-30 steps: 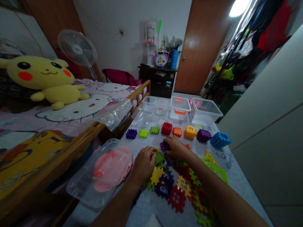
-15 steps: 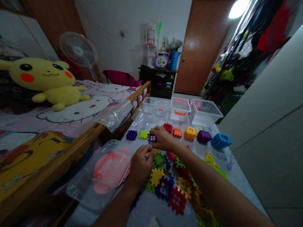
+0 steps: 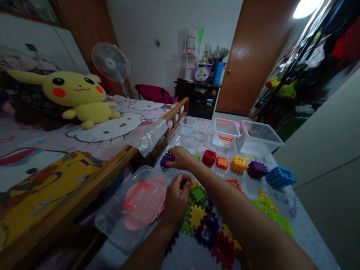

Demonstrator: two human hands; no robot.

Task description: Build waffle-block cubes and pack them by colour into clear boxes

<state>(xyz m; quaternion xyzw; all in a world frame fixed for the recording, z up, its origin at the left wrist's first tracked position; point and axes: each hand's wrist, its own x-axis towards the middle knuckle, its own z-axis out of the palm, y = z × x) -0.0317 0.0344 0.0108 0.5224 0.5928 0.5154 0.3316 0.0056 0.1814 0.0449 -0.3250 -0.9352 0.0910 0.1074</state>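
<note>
Head view: left of the frame's centre, the right hand (image 3: 180, 156) has its fingers closed on dark-purple, notched plastic pieces (image 3: 166, 159). They lie at the left end of a row of single-colour plastic stacks (image 3: 239, 164) across the pale tabletop (image 3: 191, 253), perhaps so that colours stay apart. Below, the left hand (image 3: 176, 197) is loosely curled beside a mixed, multicoloured heap of notched plastic squares (image 3: 197, 216); whether it holds something, I cannot tell.
</note>
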